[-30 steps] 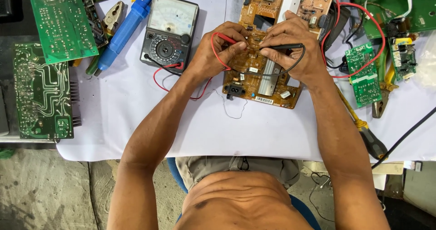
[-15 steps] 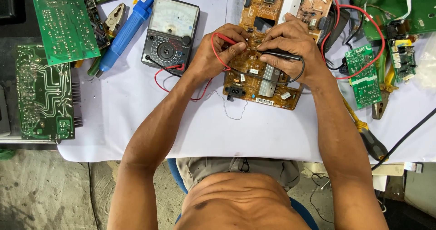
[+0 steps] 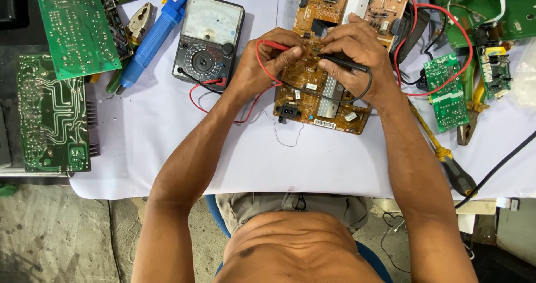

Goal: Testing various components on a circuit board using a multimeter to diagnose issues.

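Head view: left hand (image 3: 267, 62) pinches the red probe (image 3: 282, 46), right hand (image 3: 357, 57) the black probe (image 3: 345, 64), tips converging on the brown board (image 3: 326, 101) between them.

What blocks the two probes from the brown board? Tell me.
Nothing visible. The left hand holds the red probe and the right hand holds the black probe, both tips down on the brown board. The exact contact points are hidden by the fingers.
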